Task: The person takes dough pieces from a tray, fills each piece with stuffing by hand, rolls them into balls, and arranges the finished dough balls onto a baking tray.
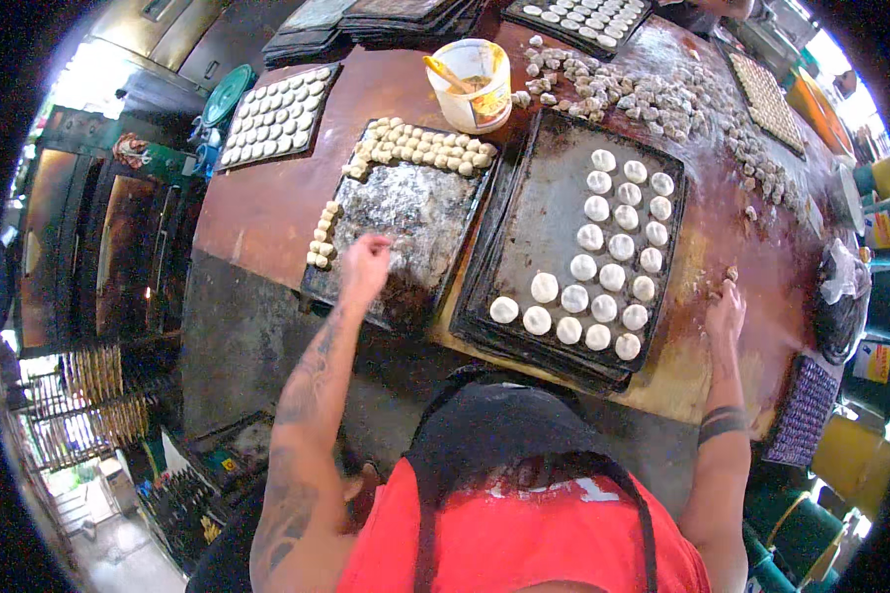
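Note:
My left hand [364, 267] is closed over the near edge of a floured dark tray [415, 212], where small pale dough lumps [420, 145] line the far and left sides; whether it holds a lump I cannot tell. My right hand [726, 309] rests on the brown table to the right of a dark baking tray [534, 217], fingers curled by a small dough piece [731, 273]. That tray carries several flattened round dough discs [613, 252] in rows.
A yellow-white tub [473, 84] with a spatula stands at the back. Many loose dough pieces [652, 99] scatter across the floured table [257, 217]. More filled trays [275, 114] sit at the far left and back. Stacked crates and racks stand around the table.

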Demonstrator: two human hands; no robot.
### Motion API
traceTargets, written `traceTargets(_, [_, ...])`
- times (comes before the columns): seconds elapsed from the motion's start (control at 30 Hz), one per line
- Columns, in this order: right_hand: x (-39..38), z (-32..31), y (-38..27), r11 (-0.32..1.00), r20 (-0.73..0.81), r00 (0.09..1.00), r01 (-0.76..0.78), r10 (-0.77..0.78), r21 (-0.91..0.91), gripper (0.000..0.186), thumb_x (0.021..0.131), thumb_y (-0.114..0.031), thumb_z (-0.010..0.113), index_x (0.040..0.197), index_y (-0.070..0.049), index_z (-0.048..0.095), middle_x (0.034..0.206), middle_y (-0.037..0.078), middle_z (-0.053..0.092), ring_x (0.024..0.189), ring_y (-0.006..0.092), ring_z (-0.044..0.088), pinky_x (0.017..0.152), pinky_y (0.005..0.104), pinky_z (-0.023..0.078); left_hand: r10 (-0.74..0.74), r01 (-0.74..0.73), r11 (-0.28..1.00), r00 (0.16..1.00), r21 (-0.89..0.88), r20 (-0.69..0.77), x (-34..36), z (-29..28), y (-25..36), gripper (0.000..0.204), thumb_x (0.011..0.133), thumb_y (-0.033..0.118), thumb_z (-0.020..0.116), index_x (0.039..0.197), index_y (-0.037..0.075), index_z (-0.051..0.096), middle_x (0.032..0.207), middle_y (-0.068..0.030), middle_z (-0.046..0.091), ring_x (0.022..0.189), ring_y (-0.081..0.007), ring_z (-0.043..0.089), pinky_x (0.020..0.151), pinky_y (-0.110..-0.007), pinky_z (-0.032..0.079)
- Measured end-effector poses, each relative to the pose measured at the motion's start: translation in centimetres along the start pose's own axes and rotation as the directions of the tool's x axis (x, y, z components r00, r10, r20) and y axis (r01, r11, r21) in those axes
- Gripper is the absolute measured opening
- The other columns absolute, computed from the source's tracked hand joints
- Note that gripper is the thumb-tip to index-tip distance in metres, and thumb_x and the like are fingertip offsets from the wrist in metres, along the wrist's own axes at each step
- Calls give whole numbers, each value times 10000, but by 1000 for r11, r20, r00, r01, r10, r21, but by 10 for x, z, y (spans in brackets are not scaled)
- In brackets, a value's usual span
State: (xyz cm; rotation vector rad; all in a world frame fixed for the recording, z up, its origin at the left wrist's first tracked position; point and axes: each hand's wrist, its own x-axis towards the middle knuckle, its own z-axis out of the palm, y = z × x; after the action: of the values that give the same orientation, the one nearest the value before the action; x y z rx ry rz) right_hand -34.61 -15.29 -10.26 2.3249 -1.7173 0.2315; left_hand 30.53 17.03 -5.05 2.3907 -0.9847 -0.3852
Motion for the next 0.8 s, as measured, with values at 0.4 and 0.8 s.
traceTargets(0.4, [-75,-65,-179,-424,661,749,-614,-48,666,246,1029,-303,624,851,-134,610,688,-60,488,515,64,435,433,242,341,150,-184,963,973,-197,-174,34,13,-4,218,828,55,717,1043,24,741,917,-99,719,886,-275,691,832,-407,565])
traceTargets(0.8, [-14,-192,-308,491,-223,915,373,-337,787,310,816,27,735,1119,-7,679,1012,136,697,987,250,682,862,371,547,213,575,111,783,-811,584,-80,54,233,331,997,80,668,1297,-32,586,1198,-118,688,1047,-171,687,957,-302,571])
